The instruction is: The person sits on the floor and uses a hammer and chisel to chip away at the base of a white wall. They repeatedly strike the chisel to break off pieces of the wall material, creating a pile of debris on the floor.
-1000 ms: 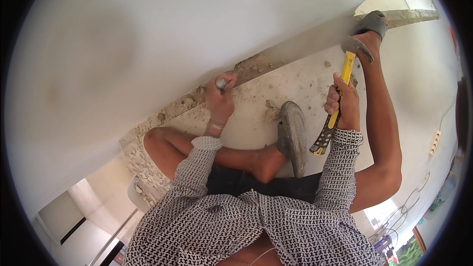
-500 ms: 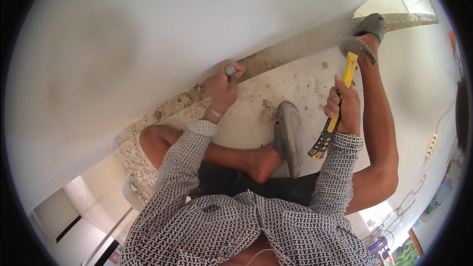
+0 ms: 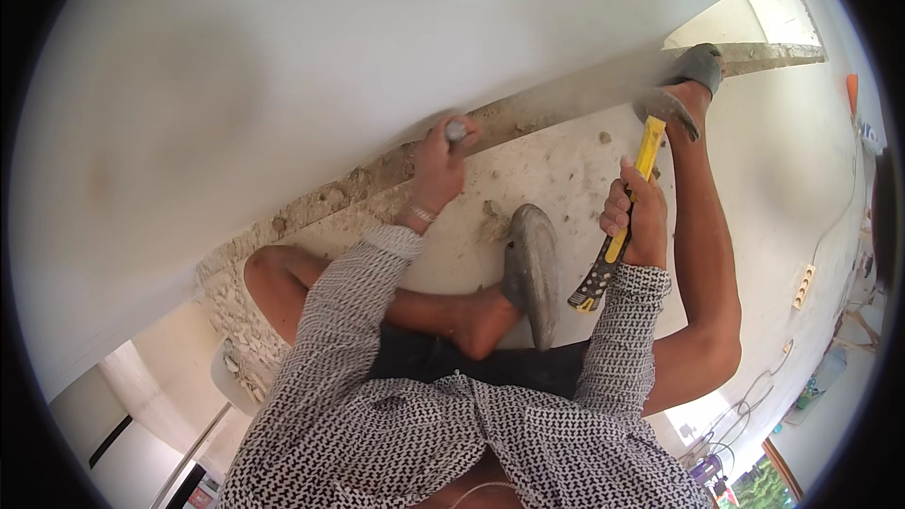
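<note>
My left hand (image 3: 436, 171) grips a grey metal tool (image 3: 456, 130), seen end-on, probably a chisel, in the rough broken strip (image 3: 358, 184) along the base of the white wall (image 3: 283, 66). My right hand (image 3: 637, 217) holds a hammer (image 3: 650, 141) by its yellow and black handle, its dark head raised near my right shin. Pale dust hazes the strip above both hands. Loose chunks of debris (image 3: 496, 219) and crumbs lie on the white floor between my legs and the strip.
My feet wear grey slippers (image 3: 533, 273), the left leg folded, the right stretched along the right side. A power strip (image 3: 803, 286) and looped cables lie at the right. Rubble (image 3: 240, 344) and a pale curved object (image 3: 229, 372) sit at the lower left.
My left hand has moved right and up along the broken strip with the tool. The hammer in my right hand appears a little lower and further left, as the whole view shifts slightly.
</note>
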A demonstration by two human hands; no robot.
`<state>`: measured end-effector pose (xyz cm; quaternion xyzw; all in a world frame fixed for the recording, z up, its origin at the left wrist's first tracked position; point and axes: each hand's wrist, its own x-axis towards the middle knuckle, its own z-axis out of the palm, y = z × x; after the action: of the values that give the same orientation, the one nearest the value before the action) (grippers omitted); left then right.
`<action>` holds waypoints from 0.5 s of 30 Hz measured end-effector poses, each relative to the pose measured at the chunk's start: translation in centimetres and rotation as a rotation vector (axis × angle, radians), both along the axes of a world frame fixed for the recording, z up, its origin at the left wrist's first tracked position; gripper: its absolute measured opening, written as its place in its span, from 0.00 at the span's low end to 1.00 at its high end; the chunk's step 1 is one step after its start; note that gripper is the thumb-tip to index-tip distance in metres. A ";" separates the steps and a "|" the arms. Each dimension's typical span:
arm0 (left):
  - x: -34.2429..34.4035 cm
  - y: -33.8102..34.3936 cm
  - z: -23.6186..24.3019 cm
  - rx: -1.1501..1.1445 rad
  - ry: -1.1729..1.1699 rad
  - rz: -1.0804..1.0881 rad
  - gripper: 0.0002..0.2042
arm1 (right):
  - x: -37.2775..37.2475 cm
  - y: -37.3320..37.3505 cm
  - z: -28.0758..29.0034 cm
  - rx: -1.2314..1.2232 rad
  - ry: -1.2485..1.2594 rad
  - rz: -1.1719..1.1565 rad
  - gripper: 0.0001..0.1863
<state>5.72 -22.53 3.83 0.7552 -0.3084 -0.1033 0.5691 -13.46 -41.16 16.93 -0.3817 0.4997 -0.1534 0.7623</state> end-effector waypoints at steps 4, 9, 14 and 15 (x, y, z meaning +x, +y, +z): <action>-0.4 -5.4 -4.2 -0.052 0.068 -0.121 0.07 | 1.0 0.6 0.5 0.026 0.010 0.038 0.13; 1.8 -1.6 -3.1 0.180 0.207 -0.160 0.08 | 0.7 0.6 1.6 0.000 0.081 0.004 0.12; 2.4 9.1 -1.9 0.332 -0.111 -0.137 0.11 | 0.1 0.1 0.4 -0.006 0.040 0.004 0.11; 2.2 9.8 -2.0 0.240 -0.199 -0.155 0.11 | 0.2 0.1 0.3 -0.007 0.029 0.000 0.11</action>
<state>7.89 -12.77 1.79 0.7982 -0.4059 -0.1077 0.4320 -13.28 -41.09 17.23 -0.3866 0.5103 -0.1496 0.7535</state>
